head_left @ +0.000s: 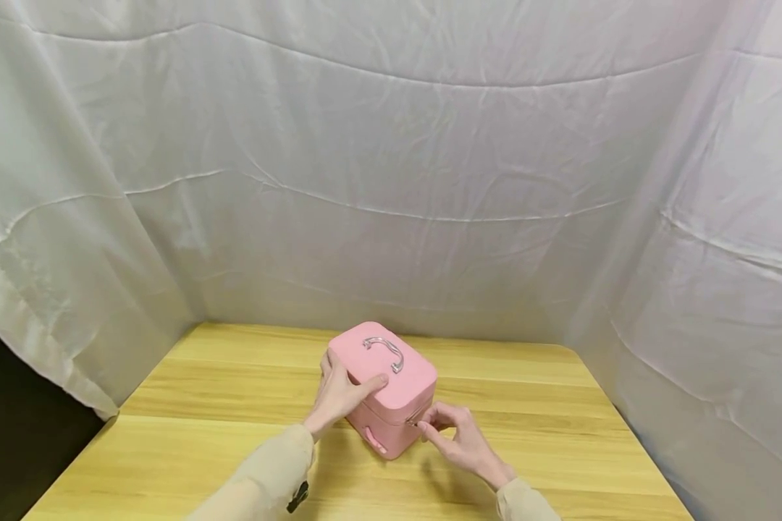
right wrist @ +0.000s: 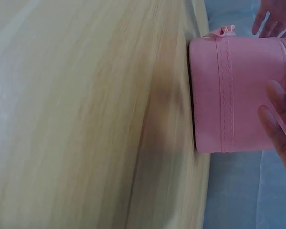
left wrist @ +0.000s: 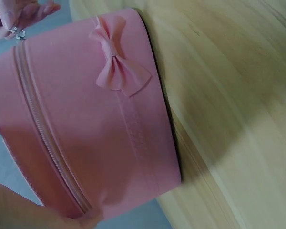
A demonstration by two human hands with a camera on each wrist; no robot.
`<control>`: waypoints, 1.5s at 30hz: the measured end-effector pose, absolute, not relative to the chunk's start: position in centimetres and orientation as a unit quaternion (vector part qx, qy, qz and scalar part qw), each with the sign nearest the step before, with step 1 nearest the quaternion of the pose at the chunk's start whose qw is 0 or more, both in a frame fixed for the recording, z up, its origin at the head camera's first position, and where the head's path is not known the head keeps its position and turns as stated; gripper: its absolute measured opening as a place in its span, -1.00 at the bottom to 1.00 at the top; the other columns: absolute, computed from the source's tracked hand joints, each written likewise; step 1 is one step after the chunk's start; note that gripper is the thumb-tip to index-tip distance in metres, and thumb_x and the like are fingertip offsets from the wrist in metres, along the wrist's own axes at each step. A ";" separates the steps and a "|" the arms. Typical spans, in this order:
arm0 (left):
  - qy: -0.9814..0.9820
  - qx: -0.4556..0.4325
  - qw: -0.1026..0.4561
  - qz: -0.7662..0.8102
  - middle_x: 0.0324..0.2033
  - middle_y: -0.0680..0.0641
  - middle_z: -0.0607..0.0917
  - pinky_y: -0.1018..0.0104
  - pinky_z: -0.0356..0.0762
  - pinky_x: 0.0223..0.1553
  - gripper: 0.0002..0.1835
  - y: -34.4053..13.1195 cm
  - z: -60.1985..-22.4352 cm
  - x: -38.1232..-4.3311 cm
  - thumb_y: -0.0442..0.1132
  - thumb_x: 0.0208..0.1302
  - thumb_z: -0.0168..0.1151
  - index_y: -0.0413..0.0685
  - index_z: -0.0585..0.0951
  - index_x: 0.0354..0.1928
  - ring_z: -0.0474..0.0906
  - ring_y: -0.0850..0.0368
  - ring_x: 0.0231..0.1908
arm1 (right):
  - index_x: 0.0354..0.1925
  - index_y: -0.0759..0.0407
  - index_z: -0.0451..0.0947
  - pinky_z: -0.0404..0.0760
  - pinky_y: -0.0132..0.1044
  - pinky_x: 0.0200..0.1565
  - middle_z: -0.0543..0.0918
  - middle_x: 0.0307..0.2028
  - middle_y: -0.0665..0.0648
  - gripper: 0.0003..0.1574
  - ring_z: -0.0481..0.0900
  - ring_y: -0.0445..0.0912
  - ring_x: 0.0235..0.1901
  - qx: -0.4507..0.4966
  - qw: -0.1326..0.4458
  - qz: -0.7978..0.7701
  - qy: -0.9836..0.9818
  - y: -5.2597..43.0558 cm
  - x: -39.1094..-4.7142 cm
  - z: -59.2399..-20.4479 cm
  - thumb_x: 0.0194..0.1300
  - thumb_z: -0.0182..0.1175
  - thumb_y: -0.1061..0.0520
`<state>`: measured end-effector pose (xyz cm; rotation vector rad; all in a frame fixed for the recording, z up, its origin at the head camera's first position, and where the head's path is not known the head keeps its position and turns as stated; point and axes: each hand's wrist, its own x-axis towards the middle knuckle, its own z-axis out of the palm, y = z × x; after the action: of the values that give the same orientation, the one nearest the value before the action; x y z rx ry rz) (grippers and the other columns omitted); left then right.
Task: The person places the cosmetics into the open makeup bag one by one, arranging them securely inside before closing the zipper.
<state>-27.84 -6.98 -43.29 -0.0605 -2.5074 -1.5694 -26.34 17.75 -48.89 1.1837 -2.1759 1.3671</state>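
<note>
A pink vanity case stands upright on the table, its lid down and a silver handle on top. My left hand grips the case's left side, thumb lying on the lid and fingers along the far edge. At the near right corner my right hand pinches the zipper pull between thumb and index finger. The zipper runs around the case just below the lid; its teeth look closed along the side in the left wrist view. A pink bow decorates the front.
The case rests on a light wooden table, toward its back edge. Pale grey cloth hangs behind the table and along both sides. A dark area shows beyond the left edge.
</note>
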 end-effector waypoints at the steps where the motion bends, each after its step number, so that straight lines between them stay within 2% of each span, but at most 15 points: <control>1: -0.841 -0.023 0.091 -0.533 0.47 -0.46 0.03 -0.29 0.26 0.41 0.24 -7.0 -43.4 -27.9 0.13 -0.01 0.54 -0.29 0.00 0.52 0.18 -0.38 0.42 | -0.35 0.26 0.57 0.73 -0.29 -0.38 0.70 -0.53 0.26 -0.90 0.68 0.02 -0.53 0.413 0.152 0.478 -0.760 17.7 -26.3 -48.9 0.32 0.22 0.38; 6: -0.815 -0.046 0.080 -0.572 0.51 -0.42 0.01 -0.28 0.06 0.51 0.26 -7.6 -43.9 -28.5 0.02 -0.02 0.58 -0.22 -0.04 0.56 0.04 -0.34 0.50 | -0.35 0.23 0.58 0.73 -0.30 -0.37 0.72 -0.52 0.24 -0.89 0.67 0.06 -0.54 0.411 0.148 0.480 -0.761 17.5 -26.2 -48.9 0.33 0.22 0.38; 13: -0.795 -0.085 0.061 -0.597 0.45 -0.35 0.18 -0.25 -0.01 0.53 0.16 -8.3 -43.9 -29.3 -0.10 -0.01 0.58 -0.19 0.04 0.52 0.09 -0.26 0.48 | -0.36 0.28 0.57 0.73 -0.28 -0.40 0.70 -0.54 0.25 -0.87 0.66 0.02 -0.54 0.427 0.159 0.466 -0.758 17.2 -26.5 -49.2 0.27 0.23 0.45; 21: -0.804 -0.081 -0.003 -0.589 0.57 -0.36 -0.09 -0.27 -0.16 0.56 0.26 -9.0 -43.5 -29.9 -0.09 0.06 0.54 -0.18 -0.14 0.59 -0.14 -0.31 0.56 | -0.37 0.27 0.58 0.70 -0.31 -0.42 0.68 -0.55 0.22 -0.85 0.64 -0.01 -0.56 0.441 0.170 0.451 -0.757 17.0 -26.7 -49.3 0.23 0.26 0.47; 31: -0.812 -0.081 -0.028 -0.577 0.58 -0.36 -0.12 -0.31 -0.17 0.54 0.25 -9.4 -43.1 -30.3 -0.07 0.06 0.55 -0.10 -0.13 0.61 -0.17 -0.33 0.57 | -0.38 0.26 0.58 0.69 -0.38 -0.40 0.67 -0.56 0.20 -0.88 0.64 -0.03 -0.56 0.446 0.176 0.443 -0.758 17.2 -26.6 -49.1 0.27 0.26 0.41; 35: -0.815 -0.081 -0.039 -0.573 0.58 -0.38 -0.16 -0.31 -0.21 0.54 0.27 -9.4 -42.9 -30.3 -0.06 0.07 0.54 -0.14 -0.17 0.61 -0.21 -0.35 0.57 | -0.37 0.24 0.57 0.68 -0.40 -0.40 0.66 -0.57 0.17 -0.87 0.63 -0.03 -0.56 0.454 0.186 0.435 -0.755 17.4 -26.7 -49.1 0.28 0.25 0.41; 45: -0.822 -0.081 -0.037 -0.562 0.56 -0.41 -0.09 -0.28 -0.13 0.55 0.27 -9.4 -42.5 -30.5 -0.06 0.05 0.55 -0.20 -0.14 0.60 -0.13 -0.36 0.56 | -0.41 0.23 0.55 0.67 -0.37 -0.45 0.64 -0.60 0.14 -0.71 0.61 -0.05 -0.60 0.454 0.224 0.418 -0.754 16.4 -24.4 -45.4 0.09 0.26 0.57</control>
<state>-30.54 -9.44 -42.49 -0.2613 -2.6463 -1.8076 -24.38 16.39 -45.44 1.2535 -2.0827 1.1533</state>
